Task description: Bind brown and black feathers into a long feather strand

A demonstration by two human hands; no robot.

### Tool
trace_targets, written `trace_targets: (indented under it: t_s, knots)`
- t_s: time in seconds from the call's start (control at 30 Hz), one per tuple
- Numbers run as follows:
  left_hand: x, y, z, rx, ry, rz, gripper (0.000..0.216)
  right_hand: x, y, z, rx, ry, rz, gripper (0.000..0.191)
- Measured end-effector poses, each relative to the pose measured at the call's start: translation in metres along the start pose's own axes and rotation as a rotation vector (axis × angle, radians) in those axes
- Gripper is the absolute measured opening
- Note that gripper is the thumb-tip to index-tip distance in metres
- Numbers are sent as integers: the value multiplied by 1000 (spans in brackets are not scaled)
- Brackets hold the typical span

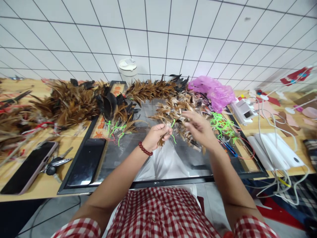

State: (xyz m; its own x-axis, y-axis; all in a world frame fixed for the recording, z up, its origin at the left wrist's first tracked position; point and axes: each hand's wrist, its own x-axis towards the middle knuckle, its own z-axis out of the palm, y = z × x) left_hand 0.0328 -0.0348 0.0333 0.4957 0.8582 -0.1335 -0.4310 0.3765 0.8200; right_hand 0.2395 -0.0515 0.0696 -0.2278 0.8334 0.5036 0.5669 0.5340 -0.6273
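My left hand (pixel 159 134), with a beaded bracelet on its wrist, is closed on a small bunch of brown feathers (pixel 160 142). A bright green tie (pixel 173 125) sticks out beside its fingertips. To the right, my right hand (pixel 198 127) hovers, slightly blurred, with fingers stretched out and nothing visible in them. Under and behind it lies a pile of loose tan feathers (pixel 165 109). A tangle of green ties (pixel 220 124) lies just right of that hand. Left of my hands rests a bundle of black and brown feathers (pixel 120 112) with green ties at its base.
A black-framed glass panel (pixel 173 181) spans the work area. At left lie a large feather heap (pixel 71 102), two phones (pixel 86 162) and keys (pixel 53 165). A white canister (pixel 128 69) and a pink plastic bag (pixel 213 91) stand behind. White power banks (pixel 274 152) with cables occupy the right.
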Motion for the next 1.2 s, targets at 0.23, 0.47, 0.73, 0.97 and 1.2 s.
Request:
trace_targets:
  t_s: [0.23, 0.47, 0.73, 0.97, 1.2]
  knots:
    - [3, -5, -1, 157, 36, 19, 43, 0, -6, 40, -143, -209, -22, 33]
    - [3, -5, 0, 168, 60, -13, 46, -6, 7, 51, 507, -218, 312, 33]
    - [3, -6, -3, 94, -43, -130, 48, -9, 10, 64, 948, -223, 471, 31]
    - [-4, 6, -2, 225, -188, -219, 48, -12, 13, 57, 1065, -326, 472, 62]
    - [-7, 12, 4, 886, 22, 128, 24, -9, 8, 62, 707, -206, 444, 36]
